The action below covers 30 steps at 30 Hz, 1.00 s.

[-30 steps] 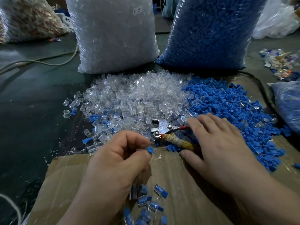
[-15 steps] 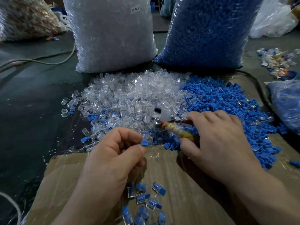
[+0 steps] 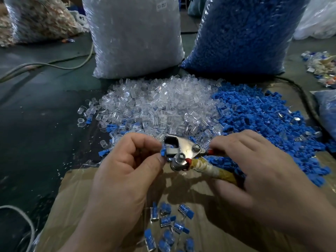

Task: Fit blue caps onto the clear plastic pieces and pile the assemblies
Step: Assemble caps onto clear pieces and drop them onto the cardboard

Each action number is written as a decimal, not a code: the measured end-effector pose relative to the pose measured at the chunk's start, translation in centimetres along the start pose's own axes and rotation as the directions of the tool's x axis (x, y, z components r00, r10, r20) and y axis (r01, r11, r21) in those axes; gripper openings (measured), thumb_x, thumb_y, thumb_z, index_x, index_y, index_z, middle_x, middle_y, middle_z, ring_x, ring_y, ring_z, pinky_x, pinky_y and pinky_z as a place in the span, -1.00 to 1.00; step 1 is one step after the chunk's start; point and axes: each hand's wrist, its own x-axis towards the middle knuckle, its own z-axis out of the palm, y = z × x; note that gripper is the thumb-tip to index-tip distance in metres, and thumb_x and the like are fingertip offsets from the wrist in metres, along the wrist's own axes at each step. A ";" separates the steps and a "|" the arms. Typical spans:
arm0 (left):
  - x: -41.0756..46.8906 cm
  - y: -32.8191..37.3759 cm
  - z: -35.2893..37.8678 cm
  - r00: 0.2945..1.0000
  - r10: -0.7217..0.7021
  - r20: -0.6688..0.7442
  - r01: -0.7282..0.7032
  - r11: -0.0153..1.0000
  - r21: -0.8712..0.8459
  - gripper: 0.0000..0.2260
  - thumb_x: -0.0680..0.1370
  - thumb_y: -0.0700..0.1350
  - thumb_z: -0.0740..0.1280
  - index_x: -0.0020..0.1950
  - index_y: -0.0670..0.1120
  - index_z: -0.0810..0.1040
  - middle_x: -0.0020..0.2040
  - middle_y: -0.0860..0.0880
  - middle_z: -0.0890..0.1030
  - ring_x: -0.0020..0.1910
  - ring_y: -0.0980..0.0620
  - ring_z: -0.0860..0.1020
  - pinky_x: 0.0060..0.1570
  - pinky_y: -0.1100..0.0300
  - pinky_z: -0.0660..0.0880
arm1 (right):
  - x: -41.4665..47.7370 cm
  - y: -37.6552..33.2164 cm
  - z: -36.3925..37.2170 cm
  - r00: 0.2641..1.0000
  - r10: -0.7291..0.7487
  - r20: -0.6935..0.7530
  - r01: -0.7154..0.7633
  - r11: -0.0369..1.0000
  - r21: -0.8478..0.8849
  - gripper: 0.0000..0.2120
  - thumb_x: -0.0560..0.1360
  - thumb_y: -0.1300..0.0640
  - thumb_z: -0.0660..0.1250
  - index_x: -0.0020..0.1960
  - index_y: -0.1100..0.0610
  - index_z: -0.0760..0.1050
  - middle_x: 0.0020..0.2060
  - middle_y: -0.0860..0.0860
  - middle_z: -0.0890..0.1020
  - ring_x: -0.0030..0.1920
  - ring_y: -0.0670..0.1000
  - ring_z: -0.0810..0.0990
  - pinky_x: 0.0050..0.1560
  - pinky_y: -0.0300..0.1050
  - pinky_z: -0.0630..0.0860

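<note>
Worktop (image 3: pixel 36 115), dark green, carries everything. Two stuffed plastic sacks stand at the far side: clear sack (image 3: pixel 134 37) on the left, blue sack (image 3: pixel 241 33) on the right, touching at the base. Cardboard sheet (image 3: pixel 72 206) lies flat at the near edge, under both arms.

Heap of clear plastic pieces (image 3: pixel 160 102) sits in front of the clear sack. Heap of blue caps (image 3: pixel 263 120) lies just beside it on the right, and the two mingle along their shared border. Grey cable (image 3: pixel 54 64) runs across the far left.

Right grip (image 3: pixel 258 164) has its fingers curled round the handles of a metal hand tool (image 3: pixel 183 150). One handle is wrapped in yellowish tape, and the tool's head points left. Left grip (image 3: pixel 127 164) pinches one blue cap (image 3: pixel 163 152) between thumb and forefinger, right against the tool's head. Whether a clear piece is with it cannot be told.

Finished assemblies (image 3: pixel 169 220) lie in a small loose pile on the cardboard, between the two wrists.
</note>
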 end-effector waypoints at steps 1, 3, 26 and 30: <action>0.0 0.0 0.0 1.000 0.009 -0.002 -0.009 1.000 0.020 -0.74 0.29 0.12 0.43 -0.06 0.12 0.65 -0.23 -0.02 0.68 -0.30 0.00 0.65 -0.30 0.13 0.60 | -0.1 0.1 0.0 1.000 -0.002 0.004 0.002 1.000 0.003 -0.50 0.39 -0.21 0.20 0.23 0.02 0.48 -0.02 -0.18 0.54 -0.02 -0.07 0.47 -0.03 -0.36 0.31; 0.0 0.2 0.0 1.000 0.027 -0.004 -0.027 0.998 0.057 -0.77 0.32 0.13 0.47 -0.06 0.14 0.64 -0.22 -0.03 0.67 -0.29 -0.03 0.65 -0.28 0.11 0.61 | -0.1 0.1 -0.1 1.000 -0.002 0.012 0.002 1.000 0.013 -0.50 0.39 -0.22 0.19 0.24 0.00 0.46 -0.01 -0.18 0.52 0.00 -0.08 0.46 -0.01 -0.37 0.31; -0.7 1.3 0.4 0.997 0.073 -0.013 -0.071 0.990 0.122 -0.77 0.32 0.15 0.42 -0.07 0.15 0.64 -0.22 -0.04 0.68 -0.28 -0.08 0.66 -0.32 0.08 0.65 | -0.3 0.0 -0.3 1.000 0.008 -0.021 -0.008 1.000 0.019 -0.54 0.39 -0.29 0.21 0.17 -0.08 0.53 -0.14 -0.22 0.55 -0.12 -0.09 0.49 -0.16 -0.29 0.40; -0.1 0.9 -0.1 0.998 -0.001 -0.059 0.014 0.979 0.204 -0.88 0.38 0.03 0.46 -0.11 0.18 0.62 -0.34 0.07 0.62 -0.42 0.17 0.54 -0.41 0.33 0.50 | 0.3 0.8 0.1 0.994 0.105 -0.020 -0.107 0.985 -0.133 -0.37 0.37 -0.39 0.12 0.25 -0.03 0.50 -0.06 -0.15 0.56 -0.04 -0.04 0.45 -0.06 -0.14 0.42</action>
